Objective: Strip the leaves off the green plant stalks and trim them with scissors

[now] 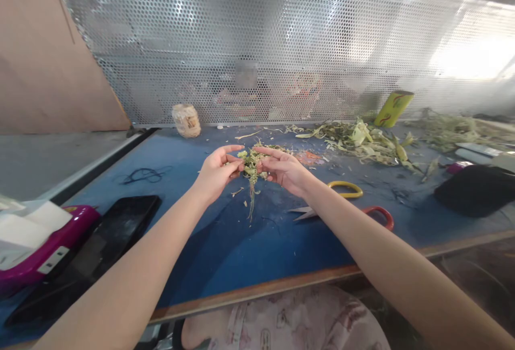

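Note:
My left hand [217,170] and my right hand [281,169] meet above the blue table top [225,243], each pinching one side of a small green and yellow plant sprig [251,165]. A thin stem of the sprig hangs down between the hands. Scissors [346,202] with one yellow and one red handle lie on the table just under and right of my right forearm.
A heap of pale green leaf trimmings [362,141] lies at the back right, near a yellow-green packet [393,108]. A small roll of twine [186,120] stands by the perforated metal screen [257,44]. A black tablet [112,232], a pink device [44,248] and a black pouch [475,189] lie at the sides.

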{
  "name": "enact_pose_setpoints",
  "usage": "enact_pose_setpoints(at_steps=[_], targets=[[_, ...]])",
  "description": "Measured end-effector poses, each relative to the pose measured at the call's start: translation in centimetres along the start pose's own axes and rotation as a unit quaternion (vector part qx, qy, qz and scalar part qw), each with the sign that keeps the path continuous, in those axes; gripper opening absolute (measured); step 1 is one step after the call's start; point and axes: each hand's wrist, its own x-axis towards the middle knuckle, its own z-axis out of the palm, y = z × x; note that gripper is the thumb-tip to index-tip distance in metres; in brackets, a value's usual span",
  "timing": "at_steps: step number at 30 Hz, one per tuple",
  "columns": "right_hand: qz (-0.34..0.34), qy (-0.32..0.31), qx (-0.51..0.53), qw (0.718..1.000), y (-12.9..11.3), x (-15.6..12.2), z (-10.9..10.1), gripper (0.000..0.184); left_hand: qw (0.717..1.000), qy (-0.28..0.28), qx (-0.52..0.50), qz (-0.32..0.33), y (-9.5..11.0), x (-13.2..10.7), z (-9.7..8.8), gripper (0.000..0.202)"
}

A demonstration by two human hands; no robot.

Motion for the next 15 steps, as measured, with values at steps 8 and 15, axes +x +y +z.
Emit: enact_pose_setpoints(at_steps=[8,15], targets=[[-0.046,-0.063,-0.065,0.995,-0.03,0.05,0.32,0.034,0.973,-0.065,0.182,0.123,0.44,-0.75,-0.21,0.022],[-0.06,-0.043,-0.135,0.988,-0.42,0.13,0.08,0.027,0.956,-0.095,0.244,0.13,0.56,-0.77,-0.38,0.02]])
